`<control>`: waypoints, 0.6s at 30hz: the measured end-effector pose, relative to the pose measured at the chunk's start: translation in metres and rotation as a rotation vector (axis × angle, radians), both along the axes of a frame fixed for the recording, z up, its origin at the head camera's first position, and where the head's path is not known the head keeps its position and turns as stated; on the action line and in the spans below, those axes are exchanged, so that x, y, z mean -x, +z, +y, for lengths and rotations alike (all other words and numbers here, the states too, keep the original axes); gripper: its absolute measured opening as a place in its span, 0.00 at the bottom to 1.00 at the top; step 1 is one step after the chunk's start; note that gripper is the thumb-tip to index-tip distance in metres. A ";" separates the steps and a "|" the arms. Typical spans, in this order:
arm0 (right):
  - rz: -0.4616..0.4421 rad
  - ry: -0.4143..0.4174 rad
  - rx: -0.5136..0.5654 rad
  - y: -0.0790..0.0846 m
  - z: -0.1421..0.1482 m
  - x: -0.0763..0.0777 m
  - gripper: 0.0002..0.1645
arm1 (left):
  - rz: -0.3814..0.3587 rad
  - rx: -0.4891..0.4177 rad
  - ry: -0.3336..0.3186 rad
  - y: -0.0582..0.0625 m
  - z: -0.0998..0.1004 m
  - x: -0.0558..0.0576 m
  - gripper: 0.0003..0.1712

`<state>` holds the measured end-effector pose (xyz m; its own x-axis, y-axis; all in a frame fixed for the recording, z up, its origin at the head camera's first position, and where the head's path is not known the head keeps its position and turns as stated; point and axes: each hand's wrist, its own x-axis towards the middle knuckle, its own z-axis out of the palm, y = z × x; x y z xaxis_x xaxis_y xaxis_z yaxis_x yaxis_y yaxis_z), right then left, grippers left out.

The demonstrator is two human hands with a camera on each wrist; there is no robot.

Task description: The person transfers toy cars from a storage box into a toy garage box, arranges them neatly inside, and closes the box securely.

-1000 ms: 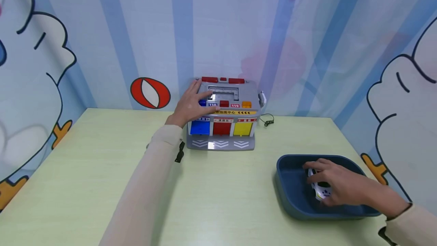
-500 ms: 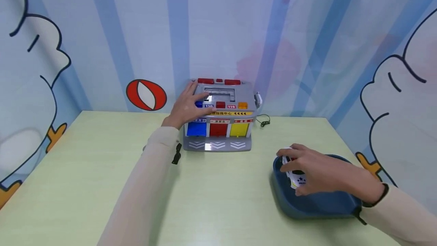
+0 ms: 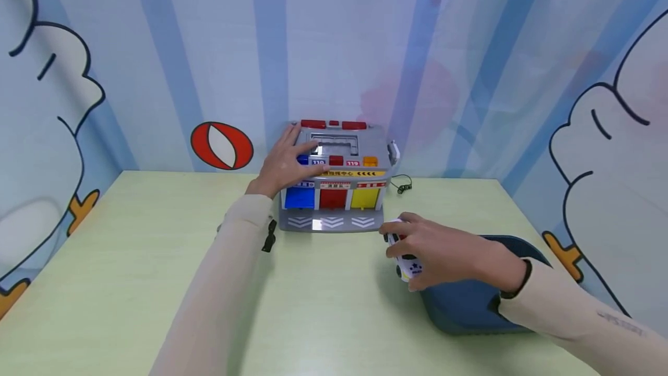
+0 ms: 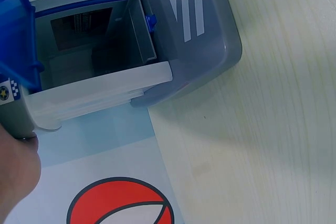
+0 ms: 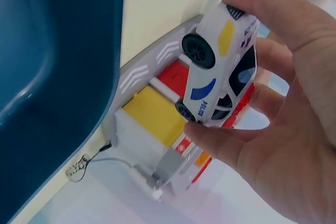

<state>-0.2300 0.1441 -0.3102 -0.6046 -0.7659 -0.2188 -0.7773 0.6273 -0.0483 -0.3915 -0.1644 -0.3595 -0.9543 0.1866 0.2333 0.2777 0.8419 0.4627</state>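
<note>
A grey toy garage (image 3: 376, 144) with blue, red and yellow doors stands at the back of the table. My left hand (image 3: 282, 167) rests on its roof's left side, fingers spread. In the left wrist view the blue door (image 4: 16, 32) is swung up, and the bay (image 4: 79, 51) behind it shows hollow. A white toy police car (image 5: 215, 72) with black wheels is in my right hand (image 3: 449, 251), pinched at its two ends between thumb and fingers. That hand hovers between the garage and the blue bin (image 3: 469, 306), partly covering the car in the head view.
The bin's near-left corner lies under the right forearm. At the garage's right side are a pale handle (image 3: 394, 152) and a short thin black cord (image 3: 403, 185). A printed curtain (image 3: 334, 28) hangs right behind the table (image 3: 323, 295).
My right hand has lifted the toy police car out of the bin and carried it left, toward the garage. My left hand has stayed on the garage roof.
</note>
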 end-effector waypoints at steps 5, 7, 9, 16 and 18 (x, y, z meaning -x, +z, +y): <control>0.019 -0.015 0.001 -0.004 -0.017 0.003 0.25 | -0.003 -0.001 -0.002 0.001 -0.001 0.000 0.48; 0.035 -0.007 0.003 -0.006 -0.023 0.005 0.25 | -0.004 -0.002 -0.002 0.001 -0.001 0.000 0.48; 0.048 -0.006 -0.001 -0.007 -0.030 0.006 0.26 | -0.003 -0.002 -0.003 0.001 0.000 0.000 0.47; 0.066 0.019 -0.012 -0.018 -0.052 0.012 0.29 | -0.001 0.004 0.003 0.000 0.000 0.000 0.47; 0.082 0.039 -0.011 -0.020 -0.056 0.014 0.29 | 0.001 0.005 0.004 0.000 0.000 0.000 0.47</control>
<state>-0.2444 0.0877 -0.3304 -0.5907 -0.7869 -0.1786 -0.8020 0.5968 0.0229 -0.3919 -0.1641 -0.3596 -0.9549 0.1839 0.2332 0.2747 0.8451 0.4586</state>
